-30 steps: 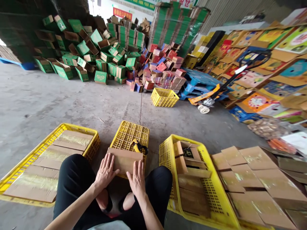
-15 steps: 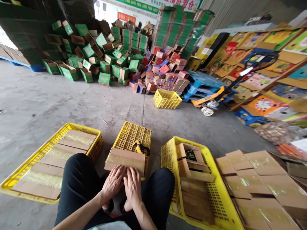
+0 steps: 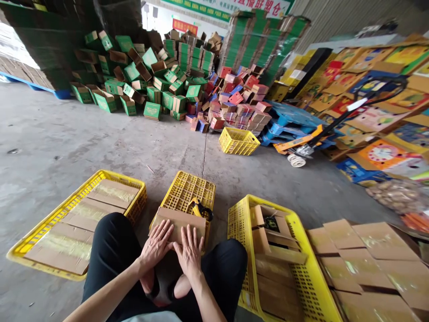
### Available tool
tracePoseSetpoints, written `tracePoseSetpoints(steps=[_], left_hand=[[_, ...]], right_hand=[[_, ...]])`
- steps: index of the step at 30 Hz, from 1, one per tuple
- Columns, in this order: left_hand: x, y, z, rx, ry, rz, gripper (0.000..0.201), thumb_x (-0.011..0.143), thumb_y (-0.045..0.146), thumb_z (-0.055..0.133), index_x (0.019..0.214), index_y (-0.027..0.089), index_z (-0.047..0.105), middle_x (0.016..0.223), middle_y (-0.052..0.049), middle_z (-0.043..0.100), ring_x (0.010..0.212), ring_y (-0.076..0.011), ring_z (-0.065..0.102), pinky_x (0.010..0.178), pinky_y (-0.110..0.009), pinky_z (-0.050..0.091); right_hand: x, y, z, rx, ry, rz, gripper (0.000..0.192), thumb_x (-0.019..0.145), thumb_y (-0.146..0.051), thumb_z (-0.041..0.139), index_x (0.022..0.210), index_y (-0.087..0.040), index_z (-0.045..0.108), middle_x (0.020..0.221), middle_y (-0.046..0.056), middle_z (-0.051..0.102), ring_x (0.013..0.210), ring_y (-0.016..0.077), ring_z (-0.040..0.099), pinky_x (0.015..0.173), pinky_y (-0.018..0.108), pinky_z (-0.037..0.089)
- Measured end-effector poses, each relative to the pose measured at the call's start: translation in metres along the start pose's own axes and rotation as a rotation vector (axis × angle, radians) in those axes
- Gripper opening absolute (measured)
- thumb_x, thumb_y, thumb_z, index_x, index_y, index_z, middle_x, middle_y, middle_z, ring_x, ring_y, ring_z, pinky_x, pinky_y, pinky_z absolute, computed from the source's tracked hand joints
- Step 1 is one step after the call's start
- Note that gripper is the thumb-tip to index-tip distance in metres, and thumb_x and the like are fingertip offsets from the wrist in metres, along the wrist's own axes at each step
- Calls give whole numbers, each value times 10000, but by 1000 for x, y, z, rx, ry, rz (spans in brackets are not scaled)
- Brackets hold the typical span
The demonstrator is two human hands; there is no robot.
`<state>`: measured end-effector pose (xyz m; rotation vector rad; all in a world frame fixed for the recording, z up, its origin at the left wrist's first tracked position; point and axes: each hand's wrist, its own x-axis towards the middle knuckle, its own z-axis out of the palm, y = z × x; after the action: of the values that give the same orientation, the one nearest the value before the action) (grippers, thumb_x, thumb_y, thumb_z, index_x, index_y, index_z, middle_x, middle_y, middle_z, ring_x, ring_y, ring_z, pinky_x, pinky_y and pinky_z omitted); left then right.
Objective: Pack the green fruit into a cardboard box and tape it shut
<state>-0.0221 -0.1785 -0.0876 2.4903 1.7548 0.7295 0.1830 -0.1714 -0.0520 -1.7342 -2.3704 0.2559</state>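
Observation:
A taped cardboard box [image 3: 181, 218] rests on an upturned yellow crate [image 3: 189, 188] between my knees. My left hand [image 3: 157, 243] lies on the box's near left part, fingers stretched out. Spread fingers of my right hand [image 3: 189, 250] press flat on its near right part. Both hands touch the box without gripping it. Just behind the box, a yellow and black tape dispenser [image 3: 200, 209] lies on the crate at the right.
At left stands a yellow crate [image 3: 16, 255] of taped boxes; at right, another crate [image 3: 291, 214] holds boxes, one with open flaps [image 3: 273, 223]. Stacked taped boxes [image 3: 365, 264] lie farther right. Beyond are a small yellow crate [image 3: 239, 141], a pallet jack [image 3: 311, 143] and piled green cartons [image 3: 152, 110].
My hands have slid forward from the box's near edge onto its top, and the fingers have spread apart. The whole view has shifted slightly.

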Motion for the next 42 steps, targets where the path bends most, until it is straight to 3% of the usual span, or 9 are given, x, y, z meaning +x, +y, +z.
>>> tracePoseSetpoints(steps=[8, 12, 16, 19, 22, 27, 32, 38, 42], left_hand=[[9, -8, 2, -16, 3, -59, 564, 1096, 480, 442, 1600, 229, 476, 1687, -110, 398, 1557, -303, 387, 1240, -480, 383], [5, -25, -2, -21, 48, -167, 554, 1091, 475, 444, 1575, 212, 509, 1681, -140, 404, 1567, -321, 365, 1249, -516, 368], [8, -19, 5, 10, 100, -197, 527, 1076, 440, 465, 1503, 148, 563, 1643, -200, 449, 1562, -354, 367, 1230, -545, 394], [14, 0, 17, 74, 168, -215, 461, 1057, 354, 486, 1393, 66, 615, 1603, -267, 472, 1572, -416, 317, 1197, -601, 418], [19, 16, 27, 74, 153, -144, 391, 1036, 236, 459, 1354, 105, 645, 1564, -220, 537, 1585, -394, 298, 1207, -587, 416], [19, 18, 22, 67, 50, -81, 464, 1043, 197, 424, 1473, 171, 596, 1610, -168, 503, 1582, -340, 328, 1231, -524, 404], [16, -1, 6, 70, -4, -50, 558, 1075, 452, 496, 1606, 286, 458, 1718, -109, 344, 1578, -317, 343, 1226, -494, 409], [2, -22, 6, 31, 37, -228, 590, 1085, 456, 449, 1641, 264, 403, 1723, -102, 326, 1574, -324, 349, 1240, -507, 389], [5, -24, 11, -77, 14, -306, 661, 1079, 472, 431, 1670, 196, 321, 1724, -129, 319, 1572, -293, 359, 1261, -456, 372]], right_hand=[[14, 6, 1, 0, -31, 20, 606, 1078, -597, 404, 1648, -405, 325, 1709, 34, 337, 1584, 380, 307, 1229, 743, 218], [11, 33, 2, -65, 47, 68, 652, 1085, -599, 365, 1651, -275, 377, 1712, 127, 325, 1575, 393, 325, 1211, 664, 340], [11, 26, 12, -97, 145, 97, 744, 1058, -633, 410, 1631, -158, 424, 1709, 232, 292, 1576, 433, 297, 1213, 619, 353], [15, 5, 24, -145, 166, 193, 664, 1059, -591, 444, 1627, -246, 438, 1723, 211, 274, 1576, 507, 233, 1187, 758, 249], [18, -9, 33, -149, 96, 153, 555, 1081, -488, 428, 1627, -395, 386, 1743, 93, 275, 1576, 517, 218, 1165, 818, 184], [19, -11, 33, -110, 32, 87, 552, 1085, -443, 413, 1629, -452, 321, 1741, 2, 280, 1579, 499, 227, 1196, 799, 140], [14, 3, 20, -35, 64, 37, 532, 1089, -477, 411, 1618, -443, 378, 1718, 15, 337, 1588, 449, 248, 1203, 789, 153], [-5, 41, 18, 180, 209, 151, 668, 1076, -628, 317, 1590, -247, 509, 1696, 122, 378, 1570, 413, 323, 1232, 644, 315], [-6, 55, 27, 422, 303, 242, 898, 1013, -775, 294, 1621, -126, 426, 1705, 191, 330, 1534, 367, 412, 1217, 499, 415]])
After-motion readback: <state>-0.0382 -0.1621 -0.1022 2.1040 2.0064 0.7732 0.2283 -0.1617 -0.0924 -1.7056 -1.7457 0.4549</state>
